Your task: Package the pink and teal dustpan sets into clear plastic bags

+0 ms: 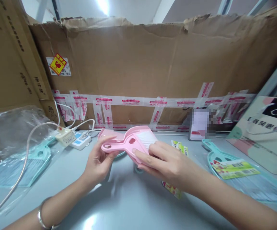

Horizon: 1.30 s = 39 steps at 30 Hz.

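Note:
A small pink hand brush (pixel 131 144) with white bristles is held above the table, together with a pink dustpan (pixel 109 134) partly visible behind it. My left hand (pixel 98 163) pinches the looped handle end between thumb and fingers. Closed around the wide bristle end is my right hand (pixel 168 159), its fingers lying over the lower edge. How the two pink pieces fit together is partly hidden. Below them, bits of a teal item (pixel 138 169) show on the table. Colourful label cards (pixel 173 190) lie under and beside my right hand.
Teal brush-and-dustpan sets lie at the left (pixel 39 158) in clear plastic and at the right (pixel 221 159) with a label card. A power strip (pixel 81 140) with cables sits back left. A large cardboard box (pixel 129 64) closes off the back; a phone (pixel 197 124) leans there.

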Motion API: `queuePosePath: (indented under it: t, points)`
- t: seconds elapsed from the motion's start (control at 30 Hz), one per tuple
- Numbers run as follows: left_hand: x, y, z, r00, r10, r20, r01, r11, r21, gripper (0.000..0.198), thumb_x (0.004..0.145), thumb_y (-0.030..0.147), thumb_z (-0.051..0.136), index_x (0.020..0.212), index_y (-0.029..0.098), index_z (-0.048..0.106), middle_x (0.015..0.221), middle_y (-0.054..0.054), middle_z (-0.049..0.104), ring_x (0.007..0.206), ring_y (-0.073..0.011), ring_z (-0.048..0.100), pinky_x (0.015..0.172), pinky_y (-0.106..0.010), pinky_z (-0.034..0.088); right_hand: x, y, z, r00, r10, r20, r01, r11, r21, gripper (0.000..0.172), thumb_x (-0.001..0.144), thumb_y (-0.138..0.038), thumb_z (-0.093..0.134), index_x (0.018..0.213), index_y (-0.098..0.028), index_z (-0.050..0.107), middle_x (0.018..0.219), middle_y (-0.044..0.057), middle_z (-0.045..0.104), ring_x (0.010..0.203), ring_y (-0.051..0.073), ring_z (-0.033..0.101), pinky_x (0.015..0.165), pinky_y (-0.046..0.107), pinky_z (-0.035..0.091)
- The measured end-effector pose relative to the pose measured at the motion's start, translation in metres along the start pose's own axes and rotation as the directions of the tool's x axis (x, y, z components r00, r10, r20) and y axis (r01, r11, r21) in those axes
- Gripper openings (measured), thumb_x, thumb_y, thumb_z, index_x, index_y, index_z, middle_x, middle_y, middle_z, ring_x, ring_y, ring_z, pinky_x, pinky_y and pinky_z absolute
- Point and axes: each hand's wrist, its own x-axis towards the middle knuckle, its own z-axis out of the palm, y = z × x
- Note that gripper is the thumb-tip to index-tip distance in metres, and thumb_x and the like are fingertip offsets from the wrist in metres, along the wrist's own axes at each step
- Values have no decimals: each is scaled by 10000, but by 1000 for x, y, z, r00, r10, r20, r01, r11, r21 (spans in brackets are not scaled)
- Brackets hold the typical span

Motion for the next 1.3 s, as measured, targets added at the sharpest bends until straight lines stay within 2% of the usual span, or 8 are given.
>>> queuePosePath:
  t: [0.3, 0.57, 0.63, 0.7, 0.8, 0.9, 1.0, 1.3]
  points:
    - [-1, -1, -2, 999, -7, -37, 7, 1000, -5, 151, 754, 283, 622, 802, 204, 503, 778, 6, 544, 588, -87, 523, 497, -203, 442, -5, 3, 5, 999, -18, 48, 15, 999, 51, 350, 917, -339, 397, 1090, -107, 593, 656, 40, 506, 606, 149, 435, 553, 267, 396]
    - [3, -2, -7, 1000, 14, -21, -14, 999, -36, 171, 741, 280, 635, 755, 196, 487, 723, 1, 555, 603, -105, 547, 505, -220, 464, -11, 17, 5, 955, 267, 127, -293, 910, 292, 446, 852, -512, 446, 1193, -250, 568, 898, 73, 507, 840, 193, 503, 731, 341, 449]
    - [5, -2, -8, 999, 32, -11, -33, 997, -69, 169, 739, 270, 637, 749, 195, 486, 748, -6, 578, 597, -102, 552, 502, -219, 467, -15, 37, 8, 822, 567, 54, -552, 769, 322, 474, 847, -505, 455, 1261, -278, 493, 1099, 103, 478, 1049, 239, 483, 865, 404, 432]
    - [6, -2, -10, 999, 49, -19, -51, 996, -71, 171, 731, 270, 643, 745, 196, 489, 722, -3, 580, 592, -104, 555, 494, -215, 466, -22, 57, 14, 546, 832, 98, -782, 464, 416, 595, 801, -529, 508, 1319, -256, 403, 1251, 139, 429, 1158, 273, 451, 890, 426, 438]
    - [7, -2, -13, 998, 41, -45, -42, 999, -25, 189, 714, 299, 655, 732, 199, 495, 629, 12, 551, 543, -106, 541, 441, -203, 441, -33, 69, 24, 266, 815, 514, -832, -75, 549, 593, 771, -579, 506, 1227, -201, 477, 1198, 171, 538, 1056, 273, 567, 778, 403, 509]
    - [10, -3, -16, 999, 17, -43, -18, 1000, -20, 200, 715, 318, 654, 733, 200, 493, 628, 13, 553, 469, -86, 505, 381, -187, 402, -37, 51, 28, 345, 434, 832, -739, -421, 526, 515, 814, -607, 395, 946, -170, 633, 907, 129, 681, 840, 228, 663, 705, 369, 530]
    - [13, -7, -20, 999, 29, -32, -31, 998, -51, 186, 724, 301, 655, 747, 194, 504, 680, 7, 569, 520, -91, 547, 428, -187, 453, -32, 21, 28, 397, 323, 859, -569, -648, 506, 315, 775, -469, 560, 823, -172, 653, 777, 72, 706, 737, 183, 676, 697, 314, 537]
    - [17, -7, -12, 936, -353, -3, 329, 876, -352, 572, 772, 286, 601, 1274, 296, 326, 1343, -88, 451, 972, -164, 621, 844, -313, 523, -19, -6, 34, 174, 568, 804, -231, -770, 594, 382, 681, -252, 719, 1036, -161, 611, 900, 74, 721, 801, 213, 684, 766, 355, 545]
